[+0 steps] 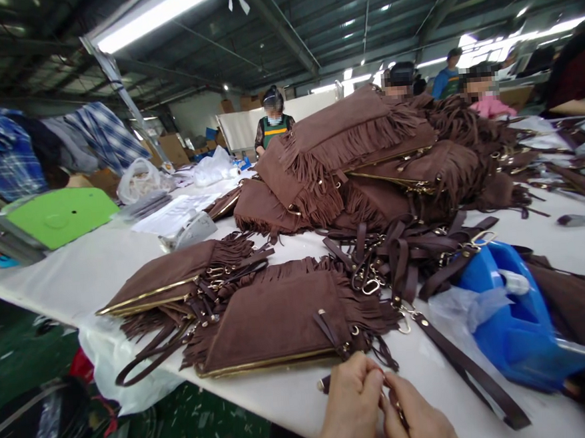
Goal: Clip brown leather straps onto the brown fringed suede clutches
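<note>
Near the table's front edge, my left hand (353, 401) and my right hand (416, 414) meet with fingers pinched together. Between them shows a small piece of dark strap with metal hardware (400, 413); its far parts are hidden by the fingers. Just beyond my hands lies a brown fringed pouch (274, 320) with a gold zipper along its near edge. Another fringed pouch (161, 275) rests to its left. A dark wrist strap (470, 367) with a clasp lies right of my hands, near a heap of similar straps (400, 258).
A large pile of brown fringed pouches (347, 142) covers the middle of the white table (76, 274). At the right stands a blue plastic dispenser (515, 323) beside clear plastic. A green panel (62, 215) is at the left. Several people are at work beyond, one person (274, 120) wearing a mask.
</note>
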The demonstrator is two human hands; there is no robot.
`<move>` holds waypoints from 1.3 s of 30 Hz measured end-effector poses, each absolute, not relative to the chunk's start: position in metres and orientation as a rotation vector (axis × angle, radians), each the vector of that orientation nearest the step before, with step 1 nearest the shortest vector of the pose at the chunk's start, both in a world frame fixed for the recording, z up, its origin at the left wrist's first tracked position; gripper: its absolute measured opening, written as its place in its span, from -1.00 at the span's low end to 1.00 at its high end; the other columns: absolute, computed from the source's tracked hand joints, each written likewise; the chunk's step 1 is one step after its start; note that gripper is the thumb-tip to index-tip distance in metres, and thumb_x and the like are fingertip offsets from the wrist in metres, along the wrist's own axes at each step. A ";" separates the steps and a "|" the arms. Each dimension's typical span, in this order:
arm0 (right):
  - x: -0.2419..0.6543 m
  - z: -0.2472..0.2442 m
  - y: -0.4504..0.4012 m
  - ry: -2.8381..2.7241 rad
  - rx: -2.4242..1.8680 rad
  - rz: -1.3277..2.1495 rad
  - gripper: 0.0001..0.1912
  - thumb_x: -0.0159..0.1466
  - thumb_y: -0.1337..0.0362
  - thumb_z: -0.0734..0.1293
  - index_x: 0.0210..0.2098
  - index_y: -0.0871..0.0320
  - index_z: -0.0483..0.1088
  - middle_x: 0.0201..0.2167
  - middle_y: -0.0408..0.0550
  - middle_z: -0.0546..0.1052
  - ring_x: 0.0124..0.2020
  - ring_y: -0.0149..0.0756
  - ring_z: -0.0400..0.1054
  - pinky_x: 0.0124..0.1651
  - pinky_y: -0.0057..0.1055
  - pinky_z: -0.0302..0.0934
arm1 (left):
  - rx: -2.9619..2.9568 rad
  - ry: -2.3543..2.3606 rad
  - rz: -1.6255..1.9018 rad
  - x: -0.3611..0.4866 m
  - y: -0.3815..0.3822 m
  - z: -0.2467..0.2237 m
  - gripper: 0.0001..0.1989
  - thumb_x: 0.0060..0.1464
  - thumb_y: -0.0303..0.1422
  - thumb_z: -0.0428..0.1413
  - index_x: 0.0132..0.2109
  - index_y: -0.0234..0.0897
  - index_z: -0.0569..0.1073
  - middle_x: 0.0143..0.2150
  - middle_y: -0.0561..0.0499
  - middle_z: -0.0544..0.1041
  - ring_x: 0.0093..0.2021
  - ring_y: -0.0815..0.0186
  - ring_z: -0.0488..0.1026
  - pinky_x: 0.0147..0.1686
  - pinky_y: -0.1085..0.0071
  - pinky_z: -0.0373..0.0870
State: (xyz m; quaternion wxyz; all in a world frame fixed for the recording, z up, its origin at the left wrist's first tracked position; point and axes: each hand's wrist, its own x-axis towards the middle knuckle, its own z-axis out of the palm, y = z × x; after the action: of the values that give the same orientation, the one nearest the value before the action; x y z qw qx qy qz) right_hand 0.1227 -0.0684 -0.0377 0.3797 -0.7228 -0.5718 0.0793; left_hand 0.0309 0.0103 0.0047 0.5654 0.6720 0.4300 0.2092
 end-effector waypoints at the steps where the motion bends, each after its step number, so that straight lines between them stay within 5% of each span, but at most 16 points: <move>1: 0.121 -0.038 -0.067 -1.463 -1.859 0.138 -0.71 0.30 0.26 -0.01 -0.12 0.17 0.24 -0.34 0.01 0.52 -0.41 -0.25 0.46 -0.41 -0.39 0.33 | 1.566 1.032 0.490 0.032 0.011 0.006 -0.84 -0.02 -0.36 -0.11 -0.51 -0.22 0.28 -0.61 0.13 0.27 -0.46 0.35 0.29 -0.42 0.46 0.17; 10: 0.135 -0.037 -0.065 -1.578 -1.866 0.285 -0.74 0.29 0.30 -0.01 -0.17 0.11 0.24 -0.33 -0.03 0.55 -0.41 -0.26 0.48 -0.42 -0.42 0.31 | 1.891 1.158 0.488 0.032 0.009 0.000 -0.70 0.16 -0.32 -0.18 -0.41 -0.24 0.38 -0.54 0.05 0.40 -0.47 0.33 0.35 -0.44 0.42 0.19; 13: 0.135 -0.035 -0.063 -1.458 -1.860 0.291 -0.78 0.28 0.28 0.00 -0.25 0.08 0.23 -0.42 -0.07 0.55 -0.47 -0.26 0.47 -0.44 -0.42 0.28 | 2.352 1.178 0.845 0.027 0.016 -0.008 -0.71 0.19 -0.40 -0.21 -0.17 -0.28 0.40 -0.28 -0.08 0.47 -0.25 0.24 0.38 -0.23 0.30 0.23; 17: 0.132 -0.031 -0.061 -1.369 -1.827 0.300 -0.80 0.28 0.23 0.01 -0.30 0.06 0.22 -0.48 -0.13 0.51 -0.53 -0.29 0.42 -0.50 -0.42 0.22 | 2.801 1.249 1.049 0.019 0.032 -0.016 -0.69 0.09 -0.35 0.02 -0.01 -0.36 0.30 -0.06 -0.16 0.40 -0.02 0.08 0.27 -0.05 0.10 0.15; 21: 0.136 -0.024 -0.057 -1.343 -1.853 0.358 -0.78 0.28 0.20 -0.01 -0.31 0.05 0.21 -0.56 -0.19 0.45 -0.55 -0.29 0.39 -0.49 -0.42 0.17 | 2.834 1.143 0.675 0.012 0.051 -0.001 -0.68 -0.05 -0.32 0.20 -0.13 -0.28 0.34 -0.16 -0.01 0.43 -0.11 0.18 0.30 -0.17 0.24 0.25; 26: 0.152 -0.014 -0.044 -1.442 -1.874 0.494 -0.77 0.28 0.15 -0.01 -0.32 0.07 0.19 -0.59 -0.21 0.41 -0.56 -0.32 0.36 -0.49 -0.45 0.17 | 2.864 1.108 0.382 0.012 0.067 0.025 -0.85 -0.02 -0.32 0.16 -0.35 -0.24 0.32 -0.29 0.05 0.41 -0.22 0.20 0.30 -0.28 0.28 0.24; 29: 0.154 -0.007 -0.031 -1.464 -1.888 0.491 -0.76 0.27 0.15 -0.03 -0.33 0.07 0.18 -0.58 -0.19 0.40 -0.55 -0.32 0.36 -0.47 -0.44 0.17 | 3.004 1.116 0.394 0.017 0.070 0.027 -0.98 0.08 -0.42 0.02 -0.32 -0.26 0.32 -0.34 0.01 0.40 -0.29 0.20 0.29 -0.32 0.28 0.21; 32: 0.150 -0.003 -0.012 -1.457 -1.948 0.393 -0.74 0.26 0.18 -0.05 -0.31 0.10 0.18 -0.53 -0.12 0.45 -0.50 -0.26 0.39 -0.45 -0.39 0.18 | 3.058 1.167 0.498 0.022 0.072 0.019 -0.89 0.11 -0.49 -0.08 -0.28 -0.26 0.33 -0.37 0.00 0.38 -0.33 0.21 0.28 -0.35 0.28 0.16; 39: 0.147 -0.010 0.034 -1.535 -1.990 0.242 -0.82 0.23 0.30 0.01 -0.34 0.16 0.19 -0.44 0.05 0.49 -0.39 -0.13 0.43 -0.39 -0.33 0.19 | 2.983 1.167 0.508 0.023 0.087 0.011 -0.91 0.12 -0.36 -0.01 -0.35 -0.20 0.33 -0.36 0.05 0.40 -0.31 0.25 0.30 -0.34 0.31 0.14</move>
State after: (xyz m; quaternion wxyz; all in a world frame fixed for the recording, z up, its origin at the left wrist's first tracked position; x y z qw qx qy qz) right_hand 0.1473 0.0338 -0.0097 0.3034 -0.7510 -0.5793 0.0915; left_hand 0.0234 0.0872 0.0113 -0.0507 0.9186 0.3593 0.1563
